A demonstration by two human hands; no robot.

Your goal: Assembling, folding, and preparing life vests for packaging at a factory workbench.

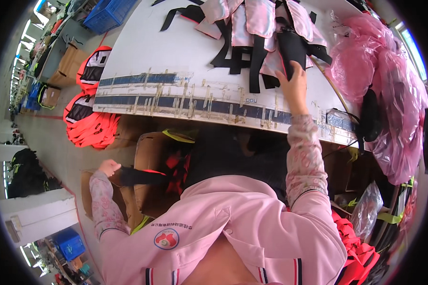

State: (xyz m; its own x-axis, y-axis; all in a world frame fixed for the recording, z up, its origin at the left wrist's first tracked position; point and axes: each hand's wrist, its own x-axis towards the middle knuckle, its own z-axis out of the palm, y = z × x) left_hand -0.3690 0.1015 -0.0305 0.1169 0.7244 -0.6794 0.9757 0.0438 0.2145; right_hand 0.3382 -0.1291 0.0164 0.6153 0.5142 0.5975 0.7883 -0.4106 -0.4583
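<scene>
While my left hand (110, 167) pinches a black strip (139, 176) in front of the table (166, 57), my right hand (294, 85) touches a black piece (291, 45) on it, grip unclear from here; overlapping straps (257, 61) could snag if tugged, dragging pink pieces (259, 19).

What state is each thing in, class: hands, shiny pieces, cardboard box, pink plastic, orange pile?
Left hand: closed on a dark strip
Right hand: touching a black piece
Pink shiny pieces: overlapping on the white table
Cardboard box: open, red-and-black material inside
Pink plastic: crumpled
Orange items: piled up
</scene>
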